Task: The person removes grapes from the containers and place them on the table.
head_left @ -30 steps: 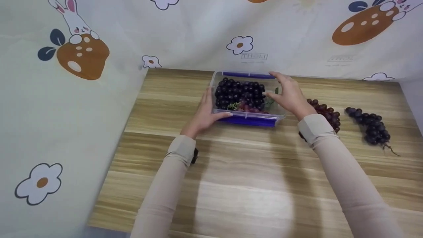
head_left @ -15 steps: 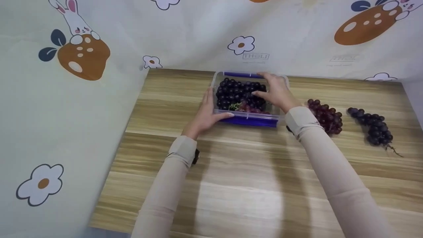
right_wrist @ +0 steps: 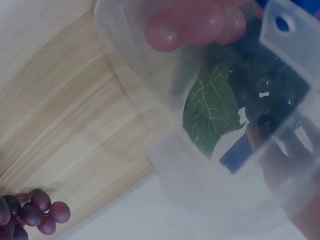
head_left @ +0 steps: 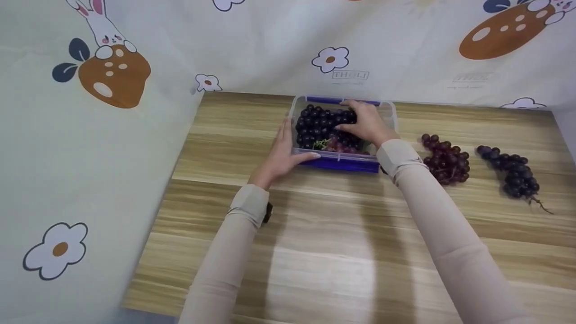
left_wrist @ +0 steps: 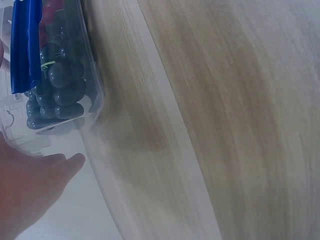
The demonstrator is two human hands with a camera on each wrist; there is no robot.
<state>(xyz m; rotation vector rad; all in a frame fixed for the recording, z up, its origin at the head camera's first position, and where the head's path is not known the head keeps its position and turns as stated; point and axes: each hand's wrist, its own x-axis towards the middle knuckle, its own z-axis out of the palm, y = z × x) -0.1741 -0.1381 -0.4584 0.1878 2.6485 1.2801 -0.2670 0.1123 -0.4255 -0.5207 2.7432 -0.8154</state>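
A clear plastic container (head_left: 389, 112) with blue clips (head_left: 339, 165) stands at the back of the table. Inside lie dark grapes (head_left: 315, 123) and a small red bunch with a green stem (head_left: 321, 144). My left hand (head_left: 280, 156) rests around its front left corner, straight fingers along the side and thumb over the front rim. My right hand (head_left: 368, 125) reaches in over the dark grapes, thumb and index finger spread, fingertips toward the far rim. Through the translucent wall, the right wrist view shows its fingers (right_wrist: 295, 137) at the dark grapes, beside a green leaf (right_wrist: 210, 110).
To the right of the container, a red grape bunch (head_left: 447, 164) and a dark grape bunch (head_left: 517, 173) lie on the wooden table (head_left: 324, 252). A patterned curtain (head_left: 261, 49) hangs right behind the container and on the left side.
My right hand has moved left, from the container's right side to over the dark grapes. My left hand keeps its place at the corner.
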